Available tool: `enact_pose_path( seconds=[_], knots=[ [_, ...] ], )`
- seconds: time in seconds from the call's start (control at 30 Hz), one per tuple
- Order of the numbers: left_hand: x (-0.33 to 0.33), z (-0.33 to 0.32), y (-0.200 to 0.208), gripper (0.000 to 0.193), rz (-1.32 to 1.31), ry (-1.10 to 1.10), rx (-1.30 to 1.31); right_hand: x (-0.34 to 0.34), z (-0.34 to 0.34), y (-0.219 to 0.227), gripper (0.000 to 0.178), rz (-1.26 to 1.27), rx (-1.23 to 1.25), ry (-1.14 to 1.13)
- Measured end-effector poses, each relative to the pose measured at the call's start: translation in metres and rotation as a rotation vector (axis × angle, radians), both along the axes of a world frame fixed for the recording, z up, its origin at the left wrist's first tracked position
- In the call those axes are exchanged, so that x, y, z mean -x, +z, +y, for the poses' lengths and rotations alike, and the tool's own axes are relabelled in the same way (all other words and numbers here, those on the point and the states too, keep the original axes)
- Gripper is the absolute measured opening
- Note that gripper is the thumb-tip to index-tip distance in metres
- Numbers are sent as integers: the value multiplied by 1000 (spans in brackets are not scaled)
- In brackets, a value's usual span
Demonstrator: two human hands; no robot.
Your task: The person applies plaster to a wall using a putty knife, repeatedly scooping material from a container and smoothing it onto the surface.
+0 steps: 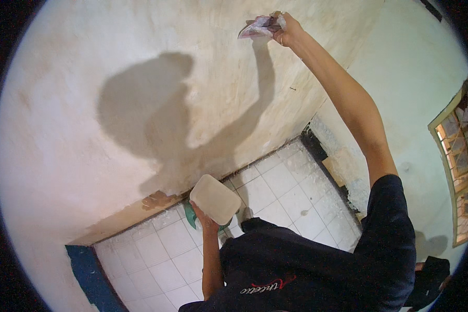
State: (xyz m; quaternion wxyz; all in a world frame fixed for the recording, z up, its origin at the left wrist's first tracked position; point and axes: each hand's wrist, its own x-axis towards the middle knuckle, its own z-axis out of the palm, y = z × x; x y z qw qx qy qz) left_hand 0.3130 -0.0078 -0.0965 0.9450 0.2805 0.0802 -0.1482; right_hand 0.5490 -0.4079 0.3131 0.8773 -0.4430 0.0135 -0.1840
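My right hand (287,30) is raised high against the stained, pale wall (218,78), its fingers closed round a crumpled purple-and-white sheet (258,27). Whether that sheet is cloth or plastic is unclear. Whitish stuff clings to the fingers. Lower down, my left hand (205,218) grips a pale rectangular tub (216,199) with rounded corners by its near left side. The tub is held in front of my body above the floor. Its inside looks evenly off-white, and I cannot make out what lies in it.
White floor tiles (177,260) carry pale splatters. Partly behind the tub is something green (191,216). A nail (293,88) sticks out of the wall. Dark skirting (314,145) edges the right wall, which has a barred window (456,161). A blue strip (91,275) stands lower left.
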Motion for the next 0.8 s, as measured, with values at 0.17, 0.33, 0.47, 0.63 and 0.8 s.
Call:
enact_pose_path(
  seconds=[0.17, 0.33, 0.47, 0.63, 0.8],
  knots=[
    [3, 21, -4, 75, -21, -43, -3, -10, 6, 39, 13, -43, 75, -101],
    [4, 5, 15, 74, 29, -134, 54, -23, -74, 74, 28, -105, 496, -109],
    [10, 54, -1, 74, -24, 16, -103, 12, 26, 28, 15, 34, 2, -68],
    [6, 62, -29, 73, -61, -87, 146, 92, 36, -111, 30, -51, -222, 58],
    [25, 67, 24, 60, -68, 100, -167, 72, 57, -290, 35, 254, -42, -90]
  ],
)
